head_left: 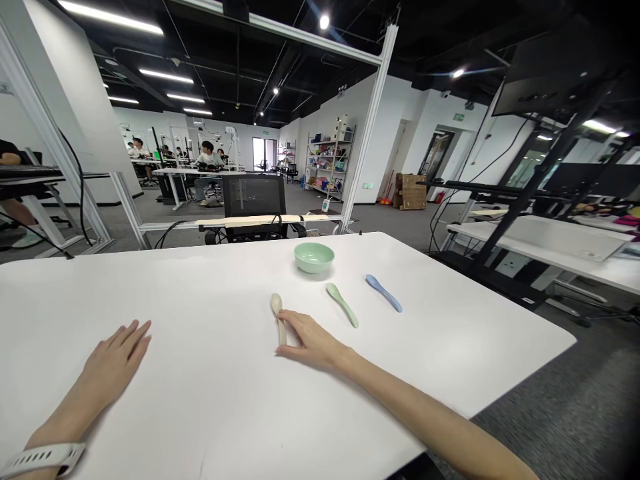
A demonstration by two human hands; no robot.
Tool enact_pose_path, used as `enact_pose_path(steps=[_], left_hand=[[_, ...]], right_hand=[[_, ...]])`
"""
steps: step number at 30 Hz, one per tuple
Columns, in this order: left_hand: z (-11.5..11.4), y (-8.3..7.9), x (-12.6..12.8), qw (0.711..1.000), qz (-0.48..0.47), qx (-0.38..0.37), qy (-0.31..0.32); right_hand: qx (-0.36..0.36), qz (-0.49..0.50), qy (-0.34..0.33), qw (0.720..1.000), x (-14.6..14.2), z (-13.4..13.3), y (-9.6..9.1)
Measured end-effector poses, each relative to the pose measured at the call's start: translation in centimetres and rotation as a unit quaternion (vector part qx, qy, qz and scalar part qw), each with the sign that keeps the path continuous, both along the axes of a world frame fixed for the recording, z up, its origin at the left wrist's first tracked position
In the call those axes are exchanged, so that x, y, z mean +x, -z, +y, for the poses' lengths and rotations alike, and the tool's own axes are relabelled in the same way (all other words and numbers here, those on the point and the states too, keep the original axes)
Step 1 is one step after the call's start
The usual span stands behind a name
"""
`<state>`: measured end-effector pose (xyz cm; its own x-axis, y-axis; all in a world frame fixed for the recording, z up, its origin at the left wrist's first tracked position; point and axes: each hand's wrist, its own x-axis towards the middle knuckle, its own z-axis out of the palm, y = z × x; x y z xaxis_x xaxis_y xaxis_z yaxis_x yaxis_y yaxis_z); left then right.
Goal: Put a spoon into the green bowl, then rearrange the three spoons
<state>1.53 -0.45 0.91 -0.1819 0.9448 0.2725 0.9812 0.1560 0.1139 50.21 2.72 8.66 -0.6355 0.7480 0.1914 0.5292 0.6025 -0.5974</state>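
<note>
A beige spoon (278, 315) lies on the white table (225, 400), bowl end pointing away from me. My right hand (311, 341) rests at its handle end, fingers curled against the handle; whether they grip it I cannot make out. My left hand (114, 363) lies flat on the table at the left, fingers stretched out, holding nothing. To the right of the beige spoon lie a green spoon (343, 305) and a blue spoon (383, 293). A mint-green bowl (314, 257) stands behind the spoons.
The table's right edge (550, 333) drops to grey floor. A black chair (254, 200) stands behind the far edge, and a metal frame (367, 127) rises there. Other desks with seated people are far back on the left. A monitor stand (540, 173) is at the right.
</note>
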Motion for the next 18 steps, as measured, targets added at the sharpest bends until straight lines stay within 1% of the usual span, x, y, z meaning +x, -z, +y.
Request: enact_pose_path(steps=[3,7,9,15,18], left_hand=[[-0.1,-0.3,0.2,1.000,0.001,-0.005,-0.004],[-0.2,-0.6,0.4,1.000,0.000,-0.001,-0.012],[-0.2,-0.7,0.5,1.000,-0.003,-0.001,-0.011],[-0.4,-0.8,0.7,1.000,-0.021,0.009,-0.014],[-0.4,-0.6,0.6,1.000,-0.025,0.003,-0.013]], right_hand=[[-0.003,-0.010,0.001,1.000,0.1,-0.2,-0.4],[-0.035,-0.036,-0.001,0.999,1.3,-0.2,-1.5],[-0.042,-0.046,-0.002,0.998,1.8,-0.1,-1.7],[-0.036,-0.045,-0.019,0.998,1.6,-0.2,-1.5],[-0.033,-0.047,-0.014,0.998,1.5,-0.3,-1.5]])
